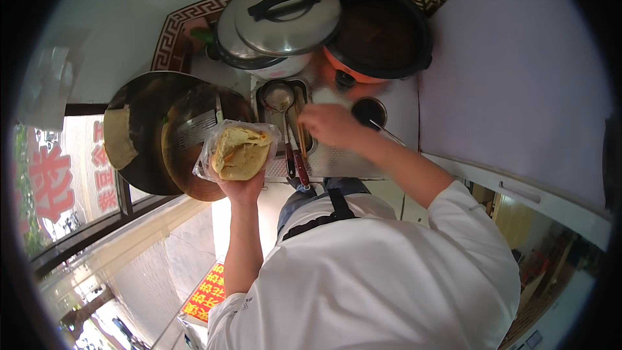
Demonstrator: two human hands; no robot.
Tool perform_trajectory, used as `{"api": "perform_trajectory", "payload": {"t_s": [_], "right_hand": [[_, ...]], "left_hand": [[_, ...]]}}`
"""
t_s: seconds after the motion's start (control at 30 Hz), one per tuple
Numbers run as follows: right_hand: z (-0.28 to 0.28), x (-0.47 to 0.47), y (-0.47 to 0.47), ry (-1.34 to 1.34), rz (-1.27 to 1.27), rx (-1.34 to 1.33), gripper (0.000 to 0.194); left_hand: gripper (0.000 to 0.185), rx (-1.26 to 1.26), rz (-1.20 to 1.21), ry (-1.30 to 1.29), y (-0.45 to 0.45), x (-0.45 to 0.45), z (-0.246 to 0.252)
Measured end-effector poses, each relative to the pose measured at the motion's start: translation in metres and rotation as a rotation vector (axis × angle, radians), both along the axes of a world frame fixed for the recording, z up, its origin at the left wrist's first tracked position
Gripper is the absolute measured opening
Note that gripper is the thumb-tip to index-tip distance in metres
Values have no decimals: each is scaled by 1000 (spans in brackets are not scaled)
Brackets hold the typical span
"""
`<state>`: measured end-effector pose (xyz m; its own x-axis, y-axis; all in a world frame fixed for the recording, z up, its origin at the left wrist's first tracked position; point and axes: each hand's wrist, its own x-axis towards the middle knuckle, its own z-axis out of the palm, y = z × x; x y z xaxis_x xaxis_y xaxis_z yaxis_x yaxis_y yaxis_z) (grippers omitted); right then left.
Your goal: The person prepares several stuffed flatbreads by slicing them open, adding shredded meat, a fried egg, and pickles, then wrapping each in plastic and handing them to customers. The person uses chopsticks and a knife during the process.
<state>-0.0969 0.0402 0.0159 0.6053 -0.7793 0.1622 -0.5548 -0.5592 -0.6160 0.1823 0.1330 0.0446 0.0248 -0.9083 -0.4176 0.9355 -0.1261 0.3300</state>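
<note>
My left hand (245, 188) holds a split flatbread (243, 158) from below. A clear plastic bag (206, 160) wraps the bread, and its opened pocket faces up. Over a metal tray (311, 88) is my right hand (326, 124), blurred, with its fingers bent at wooden chopsticks (303, 143); whether it grips them is unclear. Inside the tray rests a ladle (280, 96), and two dark-handled utensils (300, 167) extend over its near edge. Right of that hand stands a dark cup (369, 111) with a metal utensil handle (386, 132) leaning out.
At left sits a large dark round pan (146, 155) with a flatbread piece (119, 138) on its rim. Behind the tray are a lidded pot (291, 19) and an orange electric pot (379, 34) of dark liquid. A pale raised surface (510, 82) borders the right.
</note>
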Motion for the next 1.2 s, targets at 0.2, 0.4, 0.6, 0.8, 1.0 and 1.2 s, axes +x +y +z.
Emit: {"api": "perform_trajectory", "payload": {"t_s": [0.2, 0.4, 0.6, 0.8, 1.0, 1.2], "right_hand": [[-82, 61, 12, 415, 189, -183, 12], [-78, 51, 7, 285, 251, -158, 10], [-6, 2, 37, -218, -37, 266, 6], [94, -80, 18, -882, -608, 281, 13], [129, -164, -76, -805, -968, 68, 23], [96, -150, -120, -834, -950, 87, 27]], "left_hand": [[77, -31, 91, 80, 7, 1, 1], [76, -73, 106, 97, 8, 13, -6], [78, 14, 62, 145, -3, 12, -15], [72, 5, -163, 257, -26, -20, -16], [70, 45, -325, 245, -47, -73, 4], [73, 88, -418, 259, -46, -108, 13]]}}
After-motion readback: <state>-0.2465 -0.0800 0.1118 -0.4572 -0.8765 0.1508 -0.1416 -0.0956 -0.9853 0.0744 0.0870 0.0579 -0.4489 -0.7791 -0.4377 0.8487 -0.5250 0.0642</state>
